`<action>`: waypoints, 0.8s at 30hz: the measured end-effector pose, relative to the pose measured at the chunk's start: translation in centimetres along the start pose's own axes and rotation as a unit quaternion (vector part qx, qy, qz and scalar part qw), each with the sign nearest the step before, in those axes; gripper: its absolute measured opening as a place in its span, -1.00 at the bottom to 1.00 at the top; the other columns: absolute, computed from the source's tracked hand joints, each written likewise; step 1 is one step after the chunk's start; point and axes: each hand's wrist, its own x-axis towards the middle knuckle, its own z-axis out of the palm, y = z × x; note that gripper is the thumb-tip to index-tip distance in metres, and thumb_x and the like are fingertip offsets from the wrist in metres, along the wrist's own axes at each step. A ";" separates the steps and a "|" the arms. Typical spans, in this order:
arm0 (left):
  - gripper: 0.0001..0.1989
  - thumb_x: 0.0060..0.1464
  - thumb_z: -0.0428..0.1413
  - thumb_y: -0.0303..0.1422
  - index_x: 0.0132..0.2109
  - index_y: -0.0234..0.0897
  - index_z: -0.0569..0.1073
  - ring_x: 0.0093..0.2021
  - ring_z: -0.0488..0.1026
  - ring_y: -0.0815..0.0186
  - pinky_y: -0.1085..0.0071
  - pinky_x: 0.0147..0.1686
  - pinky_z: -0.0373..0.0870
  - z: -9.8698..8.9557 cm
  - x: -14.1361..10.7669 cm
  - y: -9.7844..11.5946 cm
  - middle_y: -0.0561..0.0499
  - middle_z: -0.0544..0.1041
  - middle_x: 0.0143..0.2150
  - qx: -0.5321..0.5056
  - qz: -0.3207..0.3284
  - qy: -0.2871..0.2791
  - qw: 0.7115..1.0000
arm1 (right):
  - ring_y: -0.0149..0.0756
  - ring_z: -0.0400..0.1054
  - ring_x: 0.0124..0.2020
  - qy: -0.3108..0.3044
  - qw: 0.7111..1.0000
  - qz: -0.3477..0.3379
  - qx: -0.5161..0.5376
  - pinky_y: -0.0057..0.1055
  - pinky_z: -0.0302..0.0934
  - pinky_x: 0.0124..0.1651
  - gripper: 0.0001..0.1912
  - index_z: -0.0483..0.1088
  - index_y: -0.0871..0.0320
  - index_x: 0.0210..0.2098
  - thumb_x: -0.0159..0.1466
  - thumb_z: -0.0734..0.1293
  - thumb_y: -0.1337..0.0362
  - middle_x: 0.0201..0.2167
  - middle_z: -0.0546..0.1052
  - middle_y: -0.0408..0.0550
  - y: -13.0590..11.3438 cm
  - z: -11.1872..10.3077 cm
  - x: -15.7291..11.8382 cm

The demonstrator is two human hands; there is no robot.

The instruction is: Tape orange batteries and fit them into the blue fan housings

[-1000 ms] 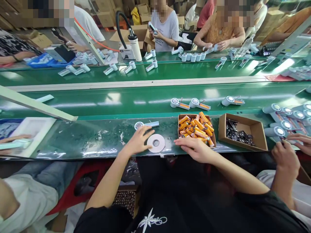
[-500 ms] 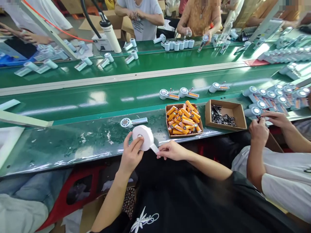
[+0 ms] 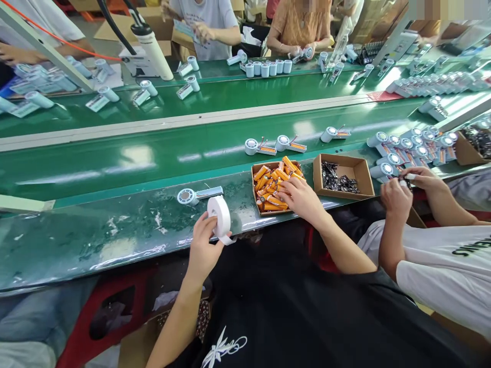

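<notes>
My left hand [image 3: 204, 245] grips a roll of white tape [image 3: 221, 220] over the bench edge, fingers through its core and a short loose tail hanging below. Among the orange cylindrical batteries [image 3: 268, 191], my right hand [image 3: 305, 202] reaches with fingers apart, touching the ones at the right side of their cardboard box [image 3: 255, 204]. Whether a battery sits under the fingertips is hidden. Behind the tape roll, a pale blue handheld fan [image 3: 187, 197] lies on the bench with its handle pointing right.
Right of the batteries stands a cardboard box [image 3: 366, 186] of small black parts. Three fans with orange batteries rest on the green conveyor [image 3: 184, 143]. A co-worker's hands [image 3: 399, 197] work at the right, beside many grouped fans [image 3: 418, 145]. Other people sit across the line.
My right hand has let go of the tape's loose end and moved right into the battery box. The roll has turned more edge-on in my left hand. The view has shifted slightly.
</notes>
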 end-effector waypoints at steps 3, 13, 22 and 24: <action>-0.61 0.23 0.26 -0.25 0.17 -0.13 0.47 0.37 0.36 -0.10 -0.10 0.18 0.57 0.8 0.6 0.6 -0.19 0.54 0.15 0.013 0.038 -0.017 0.999 | -0.04 0.46 -0.02 0.008 0.998 0.033 0.057 -0.10 0.35 0.18 -0.68 0.59 0.10 -0.09 0.48 0.22 0.13 -0.11 0.59 0.11 0.9 0.5 1.0; -0.48 0.18 0.11 -0.58 0.25 -0.15 0.46 0.41 0.26 -0.14 -0.21 0.31 0.39 0.2 1.1 2.3 -0.15 0.56 0.11 0.103 0.153 -0.012 0.983 | -0.52 0.09 -0.59 -0.005 0.741 0.173 0.649 -0.56 -0.09 -0.66 -0.45 0.31 -0.06 0.10 0.27 0.45 -0.16 -0.27 0.40 -0.19 -3.3 -0.4 -0.5; -0.47 0.24 0.07 -0.61 0.27 -0.05 0.50 0.44 0.24 -0.13 -0.20 0.24 0.49 -0.2 1.0 2.6 -0.09 0.62 0.10 0.162 0.204 -0.034 0.965 | -0.14 0.50 0.07 -0.038 0.909 0.005 0.416 -0.19 0.46 0.10 -0.73 0.46 0.00 0.04 0.40 0.41 0.08 0.03 0.58 0.00 -5.2 0.8 -2.0; -0.47 0.24 0.09 -0.62 0.27 -0.07 0.50 0.46 0.19 -0.12 -0.04 0.12 0.60 -0.2 0.9 2.6 -0.09 0.63 0.09 0.168 0.214 -0.030 0.962 | -0.09 0.50 0.11 -0.008 0.943 -0.031 0.331 -0.14 0.36 0.26 -0.73 0.53 0.01 0.07 0.41 0.40 0.13 0.04 0.62 0.01 -5.3 0.6 -2.1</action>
